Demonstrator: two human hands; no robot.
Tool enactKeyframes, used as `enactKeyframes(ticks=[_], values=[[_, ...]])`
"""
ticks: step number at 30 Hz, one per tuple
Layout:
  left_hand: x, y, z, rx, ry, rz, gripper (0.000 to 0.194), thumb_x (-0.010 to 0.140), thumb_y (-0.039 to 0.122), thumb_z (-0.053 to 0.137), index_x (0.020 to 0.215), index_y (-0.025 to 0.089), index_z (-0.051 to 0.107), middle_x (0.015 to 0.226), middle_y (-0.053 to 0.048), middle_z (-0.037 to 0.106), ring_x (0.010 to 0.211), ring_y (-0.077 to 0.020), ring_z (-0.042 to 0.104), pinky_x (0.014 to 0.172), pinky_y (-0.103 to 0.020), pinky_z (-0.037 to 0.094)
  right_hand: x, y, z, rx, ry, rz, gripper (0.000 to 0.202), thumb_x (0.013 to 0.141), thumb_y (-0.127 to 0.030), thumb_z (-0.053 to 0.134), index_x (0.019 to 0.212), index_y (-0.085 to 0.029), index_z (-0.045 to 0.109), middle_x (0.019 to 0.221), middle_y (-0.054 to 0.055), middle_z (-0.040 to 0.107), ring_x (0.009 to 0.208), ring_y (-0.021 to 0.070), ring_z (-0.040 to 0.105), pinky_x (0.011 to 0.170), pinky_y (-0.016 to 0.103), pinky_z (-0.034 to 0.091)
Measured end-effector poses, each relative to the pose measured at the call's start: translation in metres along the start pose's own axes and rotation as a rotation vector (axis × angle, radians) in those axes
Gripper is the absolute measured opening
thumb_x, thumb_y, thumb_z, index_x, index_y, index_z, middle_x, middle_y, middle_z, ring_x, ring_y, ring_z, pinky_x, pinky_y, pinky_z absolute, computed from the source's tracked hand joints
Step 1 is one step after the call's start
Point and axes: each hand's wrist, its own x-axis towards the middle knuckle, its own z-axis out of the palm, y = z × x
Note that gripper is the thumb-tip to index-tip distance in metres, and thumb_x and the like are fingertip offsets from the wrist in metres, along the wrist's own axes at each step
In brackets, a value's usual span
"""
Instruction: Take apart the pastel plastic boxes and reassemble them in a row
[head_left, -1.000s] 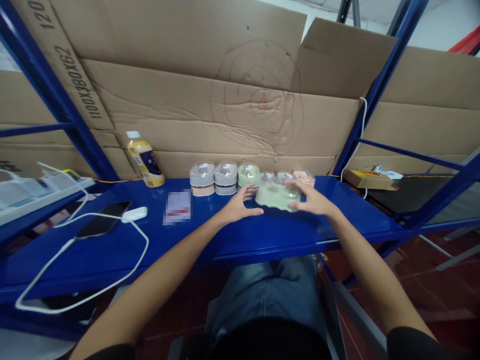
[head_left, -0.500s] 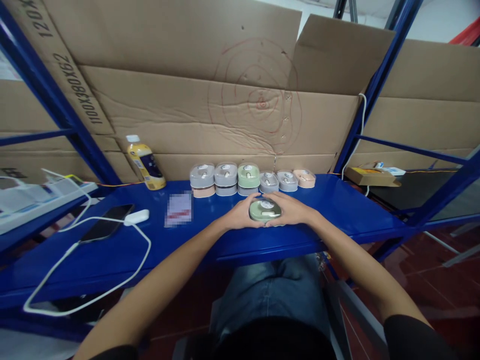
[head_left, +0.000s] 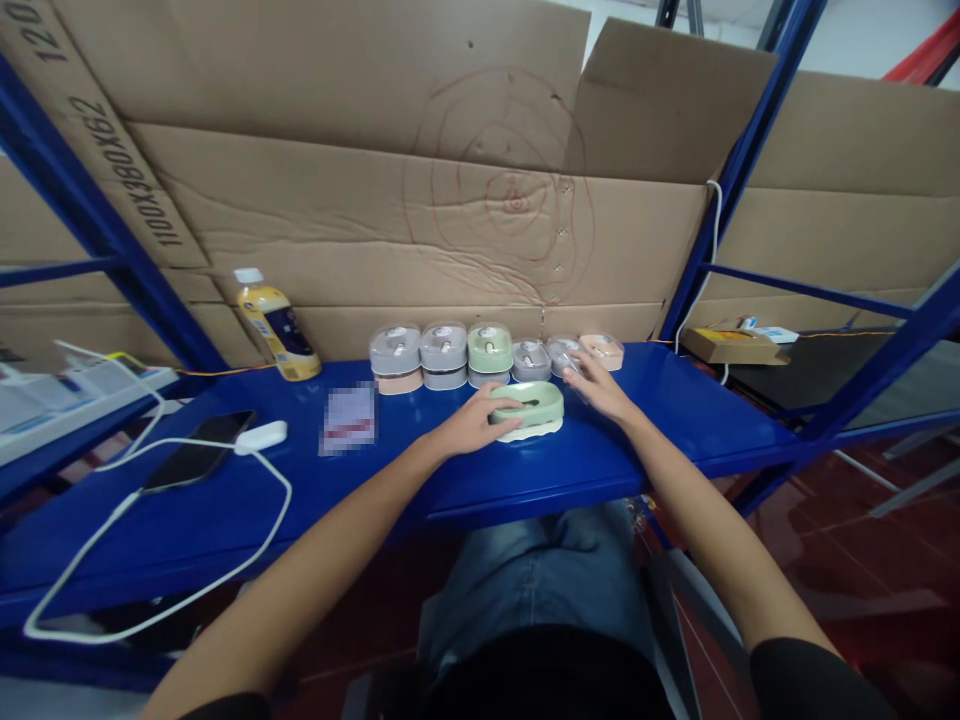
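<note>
A light green oval container (head_left: 536,405) stands uncovered near the front of the blue table, with a small dark item inside. Under it shows a pale, wavy-edged piece (head_left: 531,432). My left hand (head_left: 480,418) grips the container's left end, fingers reaching over the rim. To the right and slightly behind, my right hand (head_left: 600,388) has its fingers around a clear lid (head_left: 574,383), which is hard to make out against the containers behind. Along the back stand lidded containers: stacked pairs topped by grey (head_left: 396,348), grey (head_left: 443,346) and green (head_left: 490,347), then smaller single ones (head_left: 531,360).
A yellow bottle (head_left: 277,325) stands at the back left, near a blurred card (head_left: 349,418). A phone (head_left: 199,452) with a white cable (head_left: 281,520) lies at the left. Blue shelf posts (head_left: 742,170) flank the table, and a cardboard box (head_left: 731,346) is at the right.
The clear lid has come off the green container. My right hand has moved right and back with it, while my left hand stays at the container. The view has shifted slightly.
</note>
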Motion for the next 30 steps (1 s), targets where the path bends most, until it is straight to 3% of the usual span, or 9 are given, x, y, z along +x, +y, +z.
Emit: enactKeyframes(ticks=[6,9,11,14,18,22,30], values=[[0.002,-0.003,-0.014,-0.011,0.282,-0.106,0.047,0.1,0.051,0.051,0.133,0.021,0.066,0.133,-0.011,0.053,0.131,-0.0291,0.054,0.119,-0.046,0.04,-0.001,-0.005,-0.001,0.006,0.026,0.01,0.077,0.101,-0.071,0.026,0.16,-0.022,0.032,0.134,0.015,0.065,0.115,0.0281,0.069,0.095,0.046,0.061],[-0.001,0.002,-0.017,0.025,0.232,-0.083,0.045,0.1,0.05,0.054,0.133,0.024,0.066,0.135,-0.011,0.051,0.135,-0.0312,0.051,0.12,-0.048,0.039,0.0,-0.006,-0.004,-0.069,0.048,0.014,0.079,0.101,-0.071,0.013,0.163,-0.024,0.028,0.142,0.015,0.061,0.117,0.0278,0.069,0.095,0.045,0.061],[-0.003,0.008,-0.015,0.048,0.133,-0.036,0.043,0.098,0.05,0.057,0.132,0.026,0.067,0.134,-0.01,0.052,0.138,-0.0326,0.049,0.121,-0.049,0.039,-0.002,-0.007,-0.006,-0.108,0.052,-0.022,0.077,0.101,-0.072,0.02,0.162,-0.026,0.03,0.152,0.014,0.055,0.123,0.0283,0.066,0.099,0.045,0.059],[-0.005,0.015,-0.007,0.061,0.008,0.0,0.045,0.097,0.049,0.06,0.135,0.027,0.065,0.134,-0.011,0.054,0.134,-0.0331,0.053,0.12,-0.051,0.04,-0.005,-0.009,-0.007,-0.073,0.013,-0.121,0.078,0.094,-0.07,0.053,0.157,-0.027,0.041,0.155,0.012,0.053,0.134,0.0301,0.059,0.109,0.048,0.052],[-0.003,0.013,0.003,0.019,0.013,-0.044,0.076,0.087,0.049,0.073,0.152,0.023,0.045,0.149,-0.016,0.048,0.138,-0.0367,0.051,0.118,-0.055,0.041,-0.008,-0.019,-0.006,-0.009,-0.211,-0.316,0.082,0.075,-0.058,0.084,0.147,-0.027,0.056,0.149,0.011,0.059,0.138,0.0309,0.055,0.119,0.053,0.041],[0.001,0.004,0.009,-0.084,0.081,-0.09,0.108,0.071,0.049,0.086,0.157,0.018,0.028,0.155,-0.021,0.047,0.143,-0.0403,0.047,0.118,-0.057,0.04,-0.001,-0.033,-0.002,-0.026,-0.368,-0.454,0.082,0.07,-0.052,0.09,0.143,-0.028,0.061,0.142,0.01,0.063,0.132,0.0298,0.059,0.116,0.053,0.044],[0.004,-0.004,0.014,-0.256,0.106,-0.189,0.116,0.059,0.05,0.094,0.153,0.019,0.035,0.147,-0.021,0.057,0.137,-0.0421,0.055,0.114,-0.058,0.044,0.013,-0.049,0.022,-0.129,-0.495,-0.491,0.086,0.066,-0.051,0.093,0.144,-0.031,0.061,0.135,0.008,0.065,0.124,0.0302,0.063,0.111,0.052,0.048]])
